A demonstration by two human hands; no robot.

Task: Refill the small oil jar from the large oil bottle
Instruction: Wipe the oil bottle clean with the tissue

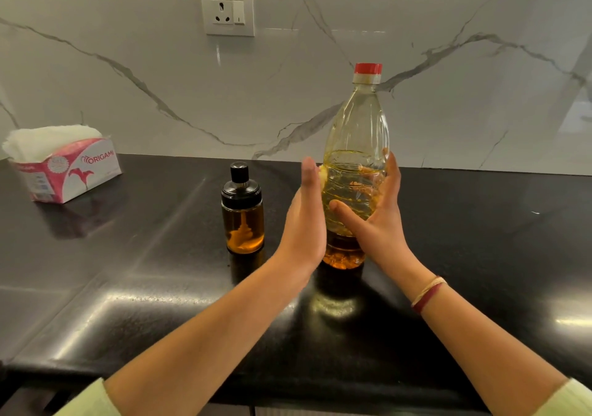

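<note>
Your right hand [381, 213] grips the upright large oil bottle [355, 127]; your left hand [304, 223] rests flat against it, fingers [309, 175] straight.

Ahead of me rises a wall [448, 15] of white marble-look slab, with grey veins crossing it in long diagonals. A white socket plate [228, 11] with one outlet and a switch is set into it, up and left of centre. Below the wall my surface [128, 287] is glossy black stone that shows bright patches of reflected light. A pink-and-white tissue box [73, 175] sits at its far left, near the wall.
</note>
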